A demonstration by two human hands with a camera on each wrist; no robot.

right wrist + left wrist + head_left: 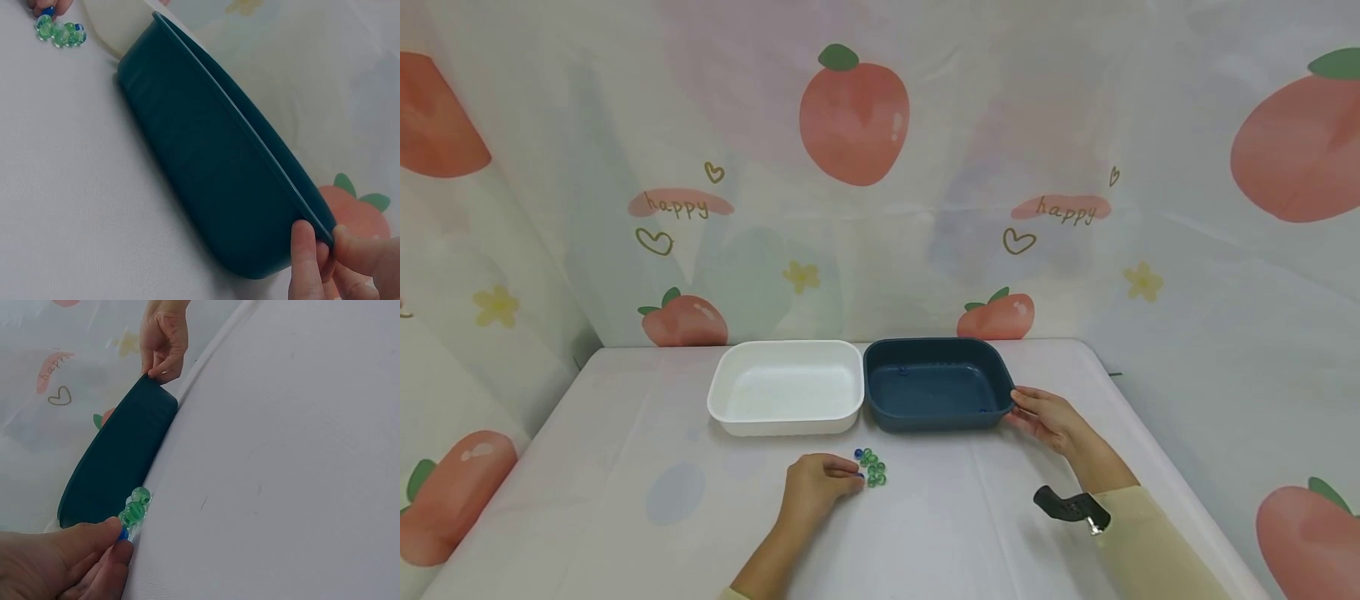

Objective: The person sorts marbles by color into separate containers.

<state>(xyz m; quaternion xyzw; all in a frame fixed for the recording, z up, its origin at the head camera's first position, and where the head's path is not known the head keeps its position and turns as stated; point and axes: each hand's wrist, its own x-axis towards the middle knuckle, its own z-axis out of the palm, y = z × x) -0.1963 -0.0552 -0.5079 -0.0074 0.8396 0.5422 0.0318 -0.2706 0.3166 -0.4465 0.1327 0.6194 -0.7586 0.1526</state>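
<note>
Head view high, forward-down; wrist views' closer, apparently low, sharing blue tub (194, 156).

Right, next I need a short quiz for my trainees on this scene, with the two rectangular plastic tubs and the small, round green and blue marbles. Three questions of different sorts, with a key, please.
1. True or false: in the head view, the white rectangular plastic tub stands left of the dark-blue rectangular plastic tub.

2. What does the person's right hand grip?
a) the white tub's rim
b) the dark-blue tub's rim
c) nothing

3. Fill in the colour: the left hand pinches a small round marble that is ____, beside a cluster of mostly green marbles.

Key: 1. True; 2. b; 3. blue.
</note>
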